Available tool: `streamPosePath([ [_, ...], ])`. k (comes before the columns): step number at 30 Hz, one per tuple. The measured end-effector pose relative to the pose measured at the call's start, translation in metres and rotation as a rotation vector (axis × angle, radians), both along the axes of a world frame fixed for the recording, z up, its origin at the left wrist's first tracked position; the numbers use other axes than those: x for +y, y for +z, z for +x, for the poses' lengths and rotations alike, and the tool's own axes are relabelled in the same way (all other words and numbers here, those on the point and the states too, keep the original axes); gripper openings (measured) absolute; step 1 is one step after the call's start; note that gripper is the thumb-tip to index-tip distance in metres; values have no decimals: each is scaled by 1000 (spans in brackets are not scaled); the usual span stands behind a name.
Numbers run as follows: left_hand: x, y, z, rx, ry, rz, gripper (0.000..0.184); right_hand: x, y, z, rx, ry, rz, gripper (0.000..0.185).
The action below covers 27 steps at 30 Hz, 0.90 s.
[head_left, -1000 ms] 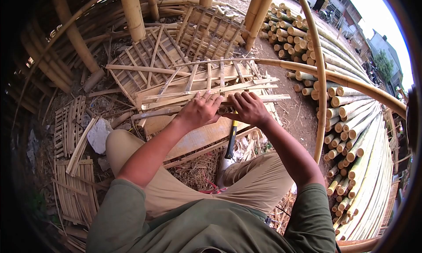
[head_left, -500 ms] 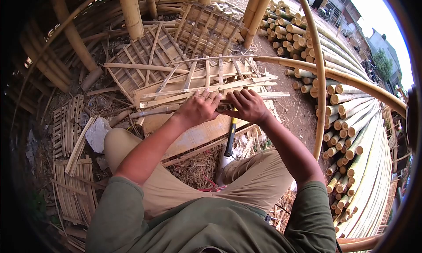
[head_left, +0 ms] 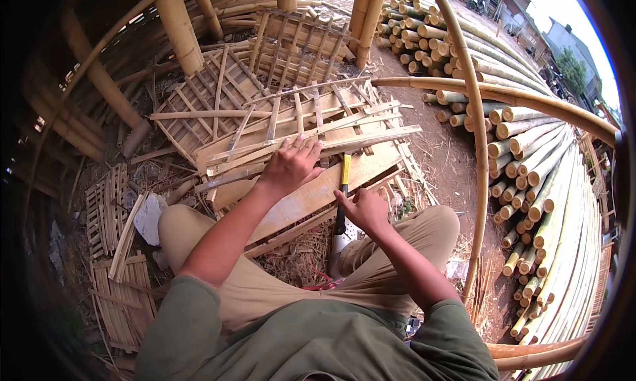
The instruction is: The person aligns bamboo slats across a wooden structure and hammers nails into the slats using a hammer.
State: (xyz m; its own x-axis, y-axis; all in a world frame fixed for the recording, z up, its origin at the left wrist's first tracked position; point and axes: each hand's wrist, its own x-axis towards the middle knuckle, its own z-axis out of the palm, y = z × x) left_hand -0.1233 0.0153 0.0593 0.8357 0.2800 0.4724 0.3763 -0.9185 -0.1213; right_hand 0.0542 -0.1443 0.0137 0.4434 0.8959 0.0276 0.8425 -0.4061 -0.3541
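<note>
My left hand lies with its fingers stretched out over several split bamboo strips on the wooden board. To the right of it, a tool with a yellow-and-black handle rests against the board's front edge; its working end cannot be made out. My right hand is just right of the handle's black part, thumb apart from the curled fingers. The thumb tip is close to the handle; whether they touch is unclear. Slatted bamboo pieces lie behind the strips.
Slatted bamboo panels lie beyond the board. Cut bamboo poles are stacked on the right, behind a bent bamboo pole. A pale stone block sits left of my knee. Small slatted panels lie farther left.
My right hand has left the bamboo strips and come down and toward me, beside the handle. My left hand has shifted slightly left and its fingers have straightened. The view has turned slightly.
</note>
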Motion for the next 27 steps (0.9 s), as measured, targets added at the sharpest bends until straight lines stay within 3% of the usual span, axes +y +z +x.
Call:
streamPosePath([
  [1,2,0,4,-6,15,-24,61,4,-5,-3,-9,9,-57,79],
  [5,10,1,21,-32,42,-85,62,13,-28,0,220,48,-186,46],
  [9,12,10,40,7,96,-152,62,10,-42,19,365,18,-172,37],
  [11,13,14,52,10,123,-166,60,7,-35,31,559,-213,-176,35],
  [12,11,16,59,18,118,-164,60,7,-30,40,595,-266,-104,35],
  [13,9,17,67,13,153,-163,60,7,-36,46,522,-359,87,24],
  [15,4,23,89,7,181,-160,60,6,-30,67,876,-473,82,33],
  [18,-1,29,128,41,400,-301,53,2,-26,80,847,-545,293,33],
  [20,6,24,154,102,403,-309,48,2,-30,96,786,-634,477,32],
  [24,11,26,197,115,403,-299,42,-11,-13,127,865,-779,595,24],
  [27,12,25,227,83,384,-299,37,-15,-7,139,1063,-850,691,16],
])
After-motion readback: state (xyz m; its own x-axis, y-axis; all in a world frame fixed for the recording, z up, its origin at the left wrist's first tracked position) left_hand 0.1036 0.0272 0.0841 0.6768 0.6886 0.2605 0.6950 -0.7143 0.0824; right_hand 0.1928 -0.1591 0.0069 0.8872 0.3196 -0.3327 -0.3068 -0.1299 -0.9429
